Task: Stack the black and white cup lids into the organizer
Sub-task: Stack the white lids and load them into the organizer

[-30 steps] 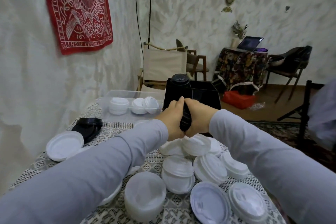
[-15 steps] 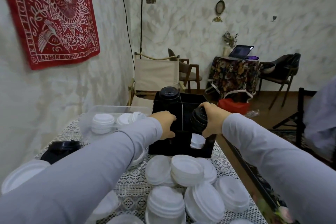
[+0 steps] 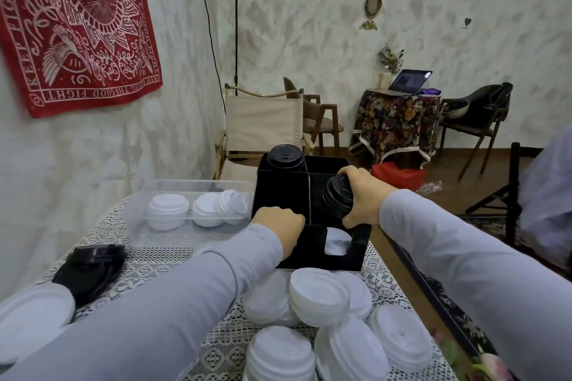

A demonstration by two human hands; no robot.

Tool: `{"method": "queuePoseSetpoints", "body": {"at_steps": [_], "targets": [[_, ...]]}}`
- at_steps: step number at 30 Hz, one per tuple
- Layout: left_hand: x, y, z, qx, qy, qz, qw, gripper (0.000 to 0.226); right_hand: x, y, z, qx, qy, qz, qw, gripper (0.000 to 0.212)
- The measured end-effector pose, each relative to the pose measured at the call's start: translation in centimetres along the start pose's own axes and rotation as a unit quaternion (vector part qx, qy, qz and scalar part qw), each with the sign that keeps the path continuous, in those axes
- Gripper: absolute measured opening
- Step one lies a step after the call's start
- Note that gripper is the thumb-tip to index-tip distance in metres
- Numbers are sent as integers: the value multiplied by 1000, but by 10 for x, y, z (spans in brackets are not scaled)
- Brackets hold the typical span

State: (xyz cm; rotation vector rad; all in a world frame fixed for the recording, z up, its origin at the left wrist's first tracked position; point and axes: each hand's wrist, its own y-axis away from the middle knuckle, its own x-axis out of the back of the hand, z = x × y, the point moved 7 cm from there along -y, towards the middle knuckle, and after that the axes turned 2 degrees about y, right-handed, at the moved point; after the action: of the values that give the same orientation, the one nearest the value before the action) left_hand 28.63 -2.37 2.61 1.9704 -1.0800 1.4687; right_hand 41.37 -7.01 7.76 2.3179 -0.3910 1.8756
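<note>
Both hands have split since 1 s ago: then they were clamped together round the lid stack out front, now my right hand (image 3: 362, 199) has carried it over to the organizer & my left hand (image 3: 280, 226) has dropped to the box's front. R fingers & thumb wrap round the short stack of black plastic cup lids (image 3: 336, 195). It's tilted on its side at the mouth of the right-hand middle compartment of the black compartmented organizer box (image 3: 280, 192), not yet set down inside. L fingers curl over the low front-left rim, prob. bracing the box so it won't slide on the white lace tablecloth (image 3: 154, 246)

Handling, my guess: thin moulded plastic, v. light, stiff at the rims. The nested stack could fan apart or slip if squeezed off-centre, so hold across the rims w/ thumb one side & fingers the other, not by the top lid alone. Needs turning flat before it drops in

Further out, another stack of black lids (image 3: 284, 156) already sits in the back-left compartment & one white lid (image 3: 335, 244) shows thru the front cut-out. Loose white plastic lids (image 3: 318, 294) are piled near me, a few flat black lids (image 3: 89, 263) lie at left, and more white ones sit in the clear plastic tray (image 3: 185, 192) beside the box
</note>
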Motion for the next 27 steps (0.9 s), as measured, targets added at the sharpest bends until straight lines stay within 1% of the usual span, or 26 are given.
{"method": "queuePoseSetpoints", "body": {"at_steps": [4,10,13,18,21,24,27], "targets": [[1,9,2,3,2,21,1000,20,10,5,0,0,-2,16,1000,95],[-3,31,14,-22,5,44,999,17,34,9,-4,7,-11,45,999,98],[-9,38,19,-39,11,41,998,21,44,12,-9,16,-3,54,998,99],[-17,43,20,-37,44,47,997,34,55,19,-14,21,34,66,997,100],[-18,46,22,-38,54,43,997,33,63,24,-16,22,69,105,992,101],[-19,49,24,-43,58,40,997,36,72,24,-19,14,68,144,987,99],[-20,50,24,-39,60,35,997,36,75,21,-24,-2,63,142,988,95]]}}
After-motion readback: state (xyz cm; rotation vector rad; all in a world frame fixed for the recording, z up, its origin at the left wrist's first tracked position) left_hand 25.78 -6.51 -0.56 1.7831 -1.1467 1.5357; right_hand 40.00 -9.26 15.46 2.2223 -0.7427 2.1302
